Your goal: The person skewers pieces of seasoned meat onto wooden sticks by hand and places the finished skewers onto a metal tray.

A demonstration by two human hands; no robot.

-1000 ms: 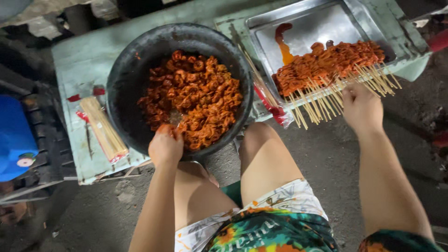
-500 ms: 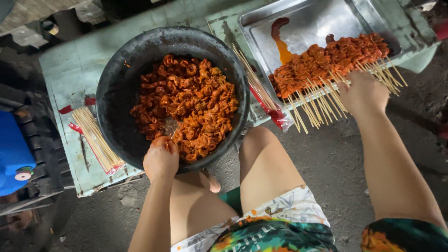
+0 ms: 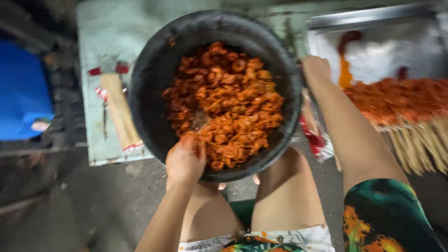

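Setting: an outdoor work spot with a rough dark ground and a low pale green table (image 3: 100,51), seen from above over the person's bare knees.

Landmark: the large black bowl (image 3: 154,79), which stands on the table with its near rim overhanging the knees. It holds a heap of orange-red marinated meat pieces (image 3: 224,102).

Hands:
- Left hand (image 3: 185,161): at the near rim of the bowl, fingers curled down into the meat. It appears to pinch a piece; the exact grasp cannot be told, since the fingertips are buried.
- Right hand (image 3: 316,69): at the right rim of the bowl, between it and the metal tray (image 3: 373,23). Whether it is clenched or holds anything cannot be told.

Other items: right of the bowl, the tray carries a row of loaded skewers (image 3: 396,100) with their bare stick ends pointing toward the person. Left of the bowl lies a bundle of unused bamboo sticks (image 3: 119,109); further left, a blue object (image 3: 21,88).

Risks (judgement):
- The bowl overhangs the table edge; downward pressure on the near rim could tip it onto the legs.
- Oily marinade makes pieces slippery; a piece could drop to the ground.
- Pointed stick ends near the right forearm could scratch it.

Limits of view: the frame is motion-blurred. The tray's right part is cut off. The red packet at the bowl's lower right cannot be identified.
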